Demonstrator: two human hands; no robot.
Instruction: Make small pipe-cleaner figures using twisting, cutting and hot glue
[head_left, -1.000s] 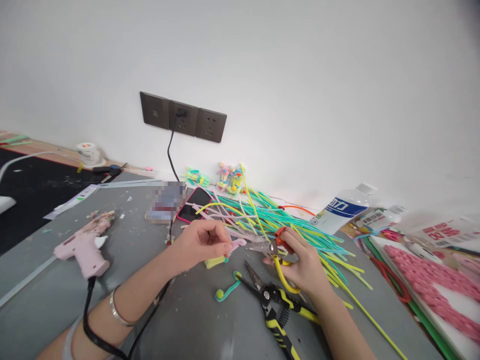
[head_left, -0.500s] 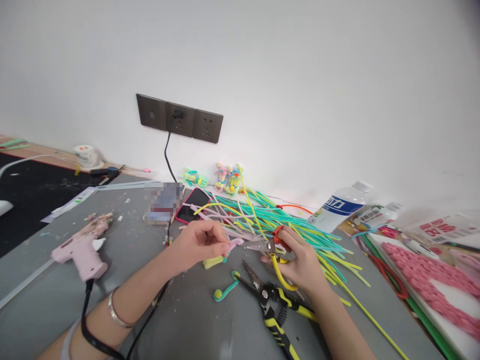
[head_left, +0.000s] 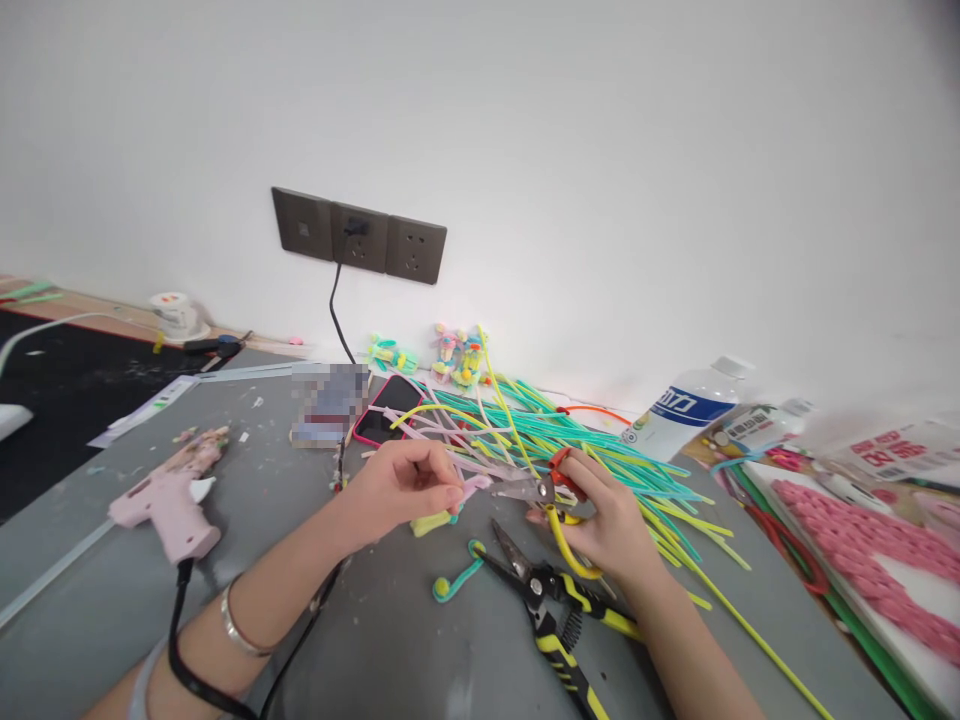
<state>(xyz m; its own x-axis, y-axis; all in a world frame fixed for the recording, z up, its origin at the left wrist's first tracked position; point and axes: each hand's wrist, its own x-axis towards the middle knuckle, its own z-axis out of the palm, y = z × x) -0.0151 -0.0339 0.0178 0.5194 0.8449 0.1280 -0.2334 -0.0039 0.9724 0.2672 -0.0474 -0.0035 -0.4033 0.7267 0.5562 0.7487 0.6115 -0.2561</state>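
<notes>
My left hand (head_left: 401, 485) pinches a small pipe-cleaner piece (head_left: 469, 492) with a pink tip and a yellow-green end. My right hand (head_left: 611, 525) grips small scissors (head_left: 544, 492) with red and yellow loop handles. Their blades point left at the pink tip. A teal and yellow curled pipe-cleaner piece (head_left: 454, 580) lies on the grey table (head_left: 390, 650) just below my hands. Black and yellow wire cutters (head_left: 551, 615) lie under my right wrist.
A heap of teal and yellow pipe cleaners (head_left: 570, 445) spreads behind my hands. A pink glue gun (head_left: 169, 495) rests at left, its cord over my left forearm. A phone (head_left: 386, 408), small finished figures (head_left: 457, 358), a water bottle (head_left: 686, 405) and pink craft sheets (head_left: 862, 550) stand around.
Almost nothing has moved. Both hands keep their hold, and the view shifts slightly.
</notes>
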